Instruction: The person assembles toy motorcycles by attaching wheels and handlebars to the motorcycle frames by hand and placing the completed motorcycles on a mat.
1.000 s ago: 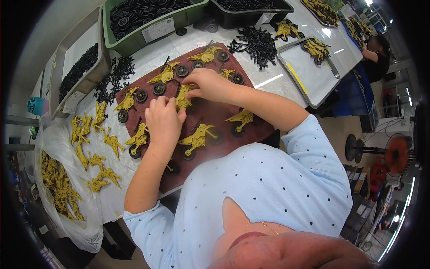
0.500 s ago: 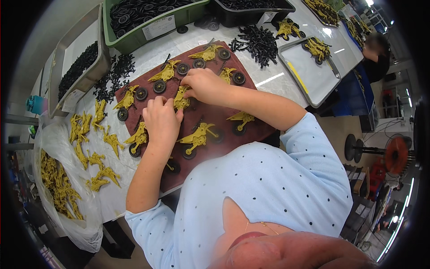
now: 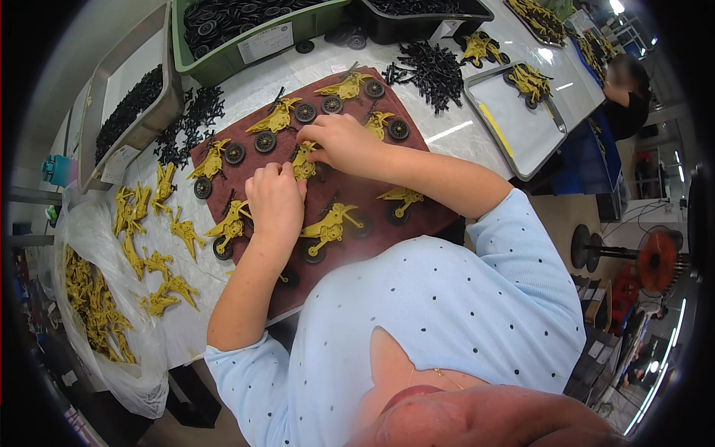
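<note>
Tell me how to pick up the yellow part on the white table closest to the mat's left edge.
Pinch that yellow part across its middle, probably from above: it lies apart on the white table, with finger room around it.

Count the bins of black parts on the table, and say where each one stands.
3: a grey bin at upper left, a green bin to its right, and a black bin right of that. More may be out of view.

Over the maroon mat: my right hand, thumb and fingers bent; my left hand, back upward, fingers curled.
</note>
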Motion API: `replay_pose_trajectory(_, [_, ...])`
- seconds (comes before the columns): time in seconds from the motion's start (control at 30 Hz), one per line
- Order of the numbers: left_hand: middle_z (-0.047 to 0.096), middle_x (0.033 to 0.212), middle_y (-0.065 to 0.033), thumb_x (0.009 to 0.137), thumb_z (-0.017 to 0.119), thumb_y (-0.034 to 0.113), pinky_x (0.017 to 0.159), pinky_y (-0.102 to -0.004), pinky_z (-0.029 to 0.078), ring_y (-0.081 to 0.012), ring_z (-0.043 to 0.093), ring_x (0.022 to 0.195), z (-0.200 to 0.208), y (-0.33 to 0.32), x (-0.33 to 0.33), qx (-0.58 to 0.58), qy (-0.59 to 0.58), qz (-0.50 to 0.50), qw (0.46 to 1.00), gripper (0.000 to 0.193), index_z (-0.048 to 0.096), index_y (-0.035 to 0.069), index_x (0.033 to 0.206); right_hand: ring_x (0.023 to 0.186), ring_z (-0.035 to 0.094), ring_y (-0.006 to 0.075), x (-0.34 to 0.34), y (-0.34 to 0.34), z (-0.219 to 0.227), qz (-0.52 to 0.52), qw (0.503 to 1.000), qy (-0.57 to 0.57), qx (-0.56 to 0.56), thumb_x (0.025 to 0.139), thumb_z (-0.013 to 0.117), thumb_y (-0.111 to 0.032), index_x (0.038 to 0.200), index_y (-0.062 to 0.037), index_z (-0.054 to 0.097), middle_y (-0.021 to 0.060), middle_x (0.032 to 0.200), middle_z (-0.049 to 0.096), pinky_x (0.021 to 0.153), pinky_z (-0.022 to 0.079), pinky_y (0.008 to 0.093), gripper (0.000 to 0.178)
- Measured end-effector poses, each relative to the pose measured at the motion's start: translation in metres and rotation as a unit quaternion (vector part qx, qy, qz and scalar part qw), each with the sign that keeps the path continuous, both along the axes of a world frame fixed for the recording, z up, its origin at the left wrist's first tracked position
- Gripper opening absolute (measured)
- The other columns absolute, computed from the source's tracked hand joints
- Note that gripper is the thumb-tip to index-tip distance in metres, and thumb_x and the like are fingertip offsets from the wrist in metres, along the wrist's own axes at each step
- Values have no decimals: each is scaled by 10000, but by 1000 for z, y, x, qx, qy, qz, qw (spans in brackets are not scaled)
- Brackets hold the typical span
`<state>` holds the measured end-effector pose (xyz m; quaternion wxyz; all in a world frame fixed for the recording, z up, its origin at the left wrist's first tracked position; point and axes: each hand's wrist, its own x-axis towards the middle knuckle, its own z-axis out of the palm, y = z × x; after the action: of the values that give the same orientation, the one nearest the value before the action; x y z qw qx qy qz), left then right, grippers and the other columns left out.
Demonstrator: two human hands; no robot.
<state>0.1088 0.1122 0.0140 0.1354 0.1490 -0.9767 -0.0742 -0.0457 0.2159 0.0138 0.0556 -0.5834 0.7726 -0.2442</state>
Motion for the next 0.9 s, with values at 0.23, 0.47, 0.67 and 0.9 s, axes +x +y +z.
replay_pose_trajectory(0.23, [585,878,-122,756,724,192,782,-398,444,-291,568,884,1,7,-4,25,-43,28,998,290,637,-16,938,966,571,269,-2,1,-8,49,995,82,-14,775,697,-174,1003,-103,662,71,954,615,831,429,397,241])
replay_pose_trajectory(0.47, [580,718,-230,731,735,195,620,-388,467,-312,608,662,7,-36,-18,147,-76,-26,986,272,664,-62,782,1066,572,263,-14,6,9,195,976,-60,-73,763,694,-151,1101,-66,638,85,1098,613,944,419,402,353])
replay_pose_trajectory(0.67, [437,538,-179,756,707,233,520,-349,417,-115,419,495,23,-62,-39,243,-165,-129,947,294,653,-39,856,1005,600,218,-11,-2,-7,179,965,163,-102,743,633,-173,991,-114,628,43,1077,627,874,446,351,255])
replay_pose_trajectory(0.9, [619,997,-217,787,682,153,782,-418,474,-373,597,881,19,-33,-13,83,-70,-31,994,348,617,-41,1068,761,614,187,-5,-19,-15,157,936,289,-126,788,548,-238,748,-183,639,-27,777,630,732,395,341,114])
